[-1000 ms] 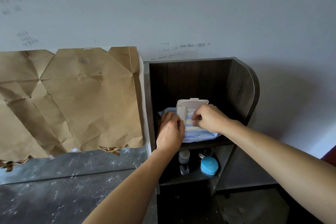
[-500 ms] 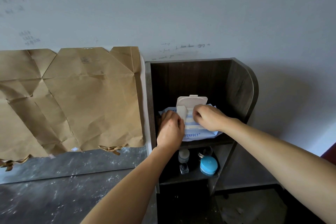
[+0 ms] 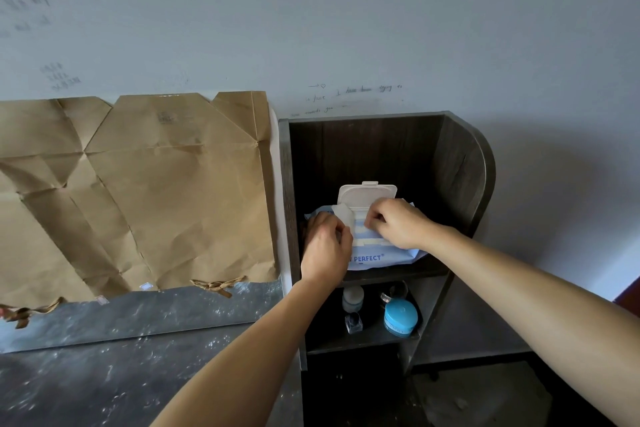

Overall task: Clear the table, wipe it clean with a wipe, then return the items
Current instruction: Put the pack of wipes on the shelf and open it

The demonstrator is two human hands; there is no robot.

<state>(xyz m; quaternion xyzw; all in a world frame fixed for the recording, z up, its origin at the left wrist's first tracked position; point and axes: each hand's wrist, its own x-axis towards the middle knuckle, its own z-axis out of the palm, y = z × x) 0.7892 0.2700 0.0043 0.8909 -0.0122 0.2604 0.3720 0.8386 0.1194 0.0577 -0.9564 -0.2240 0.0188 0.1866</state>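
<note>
A white and blue pack of wet wipes [image 3: 374, 255] lies on the upper shelf of a dark wooden side unit [image 3: 464, 163], its white flip lid [image 3: 367, 193] standing open. My left hand [image 3: 325, 248] presses on the pack's left end and holds a peeled-back seal flap [image 3: 343, 215]. My right hand [image 3: 394, 224] pinches at the pack's opening just below the lid. Whether a wipe is between its fingers is hidden. The grey speckled table [image 3: 104, 381] lies at lower left.
Creased brown paper [image 3: 138, 191] covers the wall above the table, and a mirror strip [image 3: 138, 315] runs beneath it. On the lower shelf stand a blue-lidded jar [image 3: 400, 317], a small white bottle [image 3: 352, 298] and a small glass bottle [image 3: 353, 322].
Both hands stay on the wipes pack. My right hand has shifted slightly at the opening; the view has barely moved.
</note>
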